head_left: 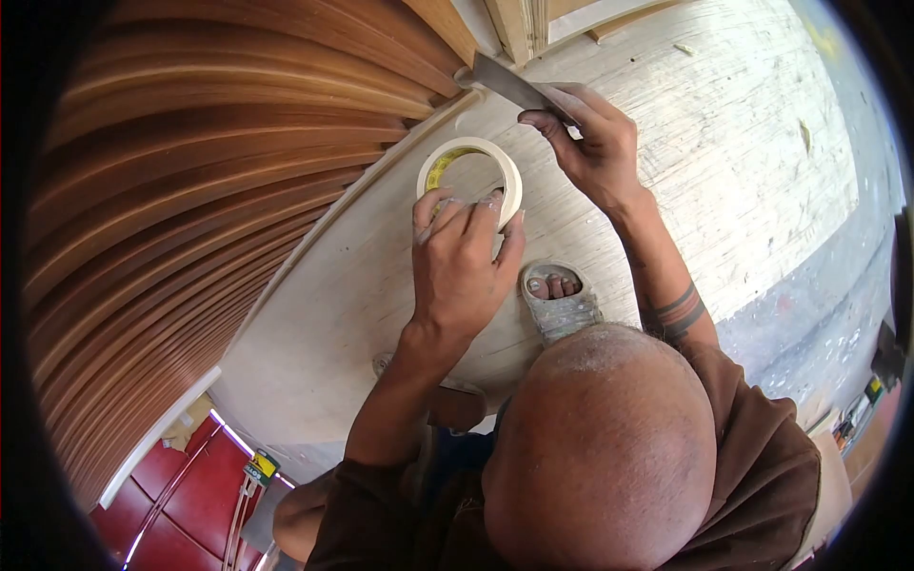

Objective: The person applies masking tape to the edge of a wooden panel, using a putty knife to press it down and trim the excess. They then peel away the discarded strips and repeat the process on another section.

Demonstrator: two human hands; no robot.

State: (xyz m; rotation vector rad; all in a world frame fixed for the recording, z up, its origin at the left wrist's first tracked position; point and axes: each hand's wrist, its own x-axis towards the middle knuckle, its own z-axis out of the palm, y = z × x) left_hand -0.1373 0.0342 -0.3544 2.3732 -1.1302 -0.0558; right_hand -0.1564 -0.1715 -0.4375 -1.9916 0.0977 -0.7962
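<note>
My left hand [462, 249] is closed around the lower rim of a roll of masking tape [514, 181], with fingers hooked into its core. The roll is cream-coloured with a yellow printed inside. My right hand [602, 143], up and to the right, pinches a flat, dark grey, blade-like strip [514, 84] between thumb and fingers. The strip's far end is right at the pale edge trim [465, 78] by the corner of the brown slatted wood panel [238, 124]. The tape roll hangs over the pale board, a little below that corner.
Underfoot is a pale, scuffed wooden board [733, 143], with my sandalled foot [557, 290] on it. Light wooden framing [514, 29] stands at the top. Red panels [195, 485] and a green-and-yellow labelled item [261, 466] are at the lower left. Paint-spotted grey floor [790, 333] lies right.
</note>
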